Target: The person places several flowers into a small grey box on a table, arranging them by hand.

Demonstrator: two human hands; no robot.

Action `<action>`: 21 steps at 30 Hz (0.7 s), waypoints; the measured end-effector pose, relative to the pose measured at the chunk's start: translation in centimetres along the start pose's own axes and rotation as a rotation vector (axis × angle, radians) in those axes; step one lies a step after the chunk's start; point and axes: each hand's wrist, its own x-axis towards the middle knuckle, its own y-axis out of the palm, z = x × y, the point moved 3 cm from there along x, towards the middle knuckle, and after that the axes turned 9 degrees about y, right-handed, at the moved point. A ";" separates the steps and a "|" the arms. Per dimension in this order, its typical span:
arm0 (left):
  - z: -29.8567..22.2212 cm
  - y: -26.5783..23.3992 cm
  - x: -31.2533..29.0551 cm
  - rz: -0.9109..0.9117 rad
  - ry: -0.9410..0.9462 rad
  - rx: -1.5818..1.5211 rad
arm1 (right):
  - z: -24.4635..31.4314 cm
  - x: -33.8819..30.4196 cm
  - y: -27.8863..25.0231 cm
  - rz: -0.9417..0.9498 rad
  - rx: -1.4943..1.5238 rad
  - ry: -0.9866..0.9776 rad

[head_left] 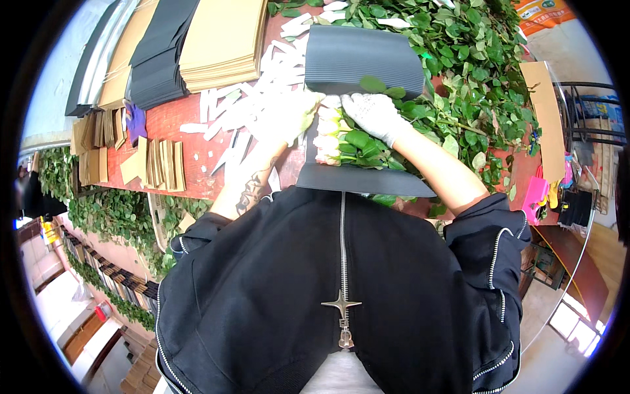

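Pale cream-pink roses (327, 139) lie in a row on a dark sheet, their heads to the left and green leaves (361, 143) to the right. At the far end of the row, another pale rose head (332, 101) sits between my two gloved hands. My left hand (293, 117) closes in on it from the left; its white glove is washed out by light. My right hand (375, 115), also in a white glove, has its fingers curled against the rose from the right. The black sheet's near flap (364, 181) lies close to my body.
A stack of black corrugated sheets (364, 60) lies beyond my hands. Leafy stems (459, 65) cover the right of the red table (172, 119). White paper strips (230, 111), scissors (231, 152), small cardboard pieces (165, 165) and tall cardboard stacks (223, 43) fill the left.
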 end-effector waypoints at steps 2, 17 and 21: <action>-0.4 -0.5 0.8 0.030 -0.042 -0.047 | -0.7 -0.7 0.0 0.012 -0.029 0.017; -8.6 -4.8 0.3 0.470 0.040 -0.198 | -0.5 -0.1 -0.2 0.031 0.020 -0.001; -8.9 -3.5 -0.2 0.526 -0.051 -0.151 | -0.8 -0.1 -0.2 0.111 0.095 0.084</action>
